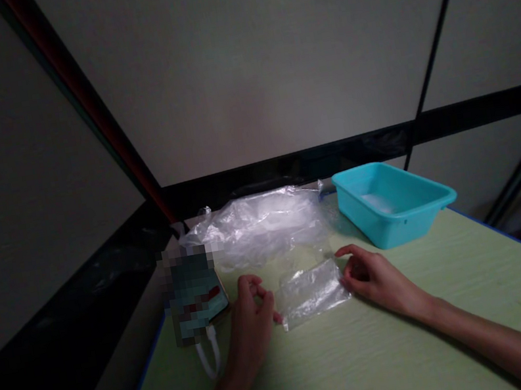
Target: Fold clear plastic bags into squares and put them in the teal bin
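A small clear plastic bag (313, 293) lies flat on the table between my hands. Beside its left edge is my left hand (252, 309), its fingers loosely bent and apart, with no visible hold on anything. At the bag's right edge, my right hand (371, 276) has its index finger stretched out and the other fingers curled, with a gap inside the curl. Its fingertips touch or nearly touch the bag's edge. Just behind lies a larger heap of crumpled clear plastic (265, 221).
A turquoise plastic basin (396, 229) stands at the back right, with something pale inside. At left is a blurred-out flat device (200, 298) with a white cable or strap (210, 360). The light green table (340, 374) backs onto pale panels (259, 68).
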